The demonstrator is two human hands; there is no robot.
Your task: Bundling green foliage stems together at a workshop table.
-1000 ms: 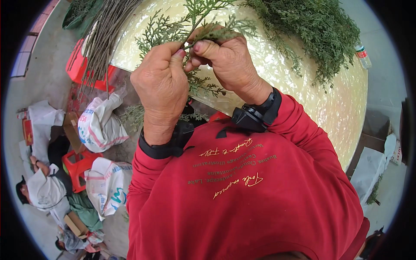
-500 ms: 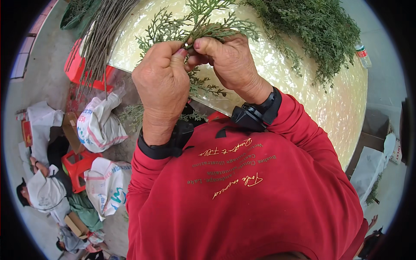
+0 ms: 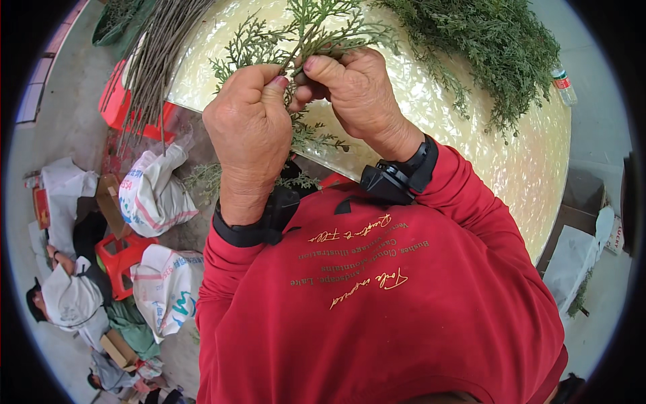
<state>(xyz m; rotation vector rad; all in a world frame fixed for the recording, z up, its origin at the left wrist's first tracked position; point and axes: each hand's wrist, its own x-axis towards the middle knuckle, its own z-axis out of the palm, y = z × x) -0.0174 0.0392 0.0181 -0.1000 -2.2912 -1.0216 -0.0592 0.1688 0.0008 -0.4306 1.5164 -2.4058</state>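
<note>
Above the shiny cream tabletop (image 3: 464,182), both my hands are closed on green conifer sprigs. My left hand (image 3: 249,124) pinches a stem between thumb and bent forefinger; fronds of that conifer sprig (image 3: 259,44) fan out beyond it and more foliage hangs below. Just to the right, my right hand (image 3: 353,87) pinches the base of another conifer sprig (image 3: 356,37) with thumb and fingers. The fingertips almost meet, with a small gap between them. Exactly where the stems end is hidden by my fingers.
A big heap of conifer greenery (image 3: 494,54) lies at the far right, with a plastic bottle (image 3: 564,87) beside it. Thin brown sticks (image 3: 158,57) rest at the far left above a red stool (image 3: 116,101). White sacks (image 3: 158,192) stand on the floor, and people sit at the left.
My hands have drawn slightly apart, the left shifting a little left and the right a little right. The right-hand sprig has moved away from the left thumb.
</note>
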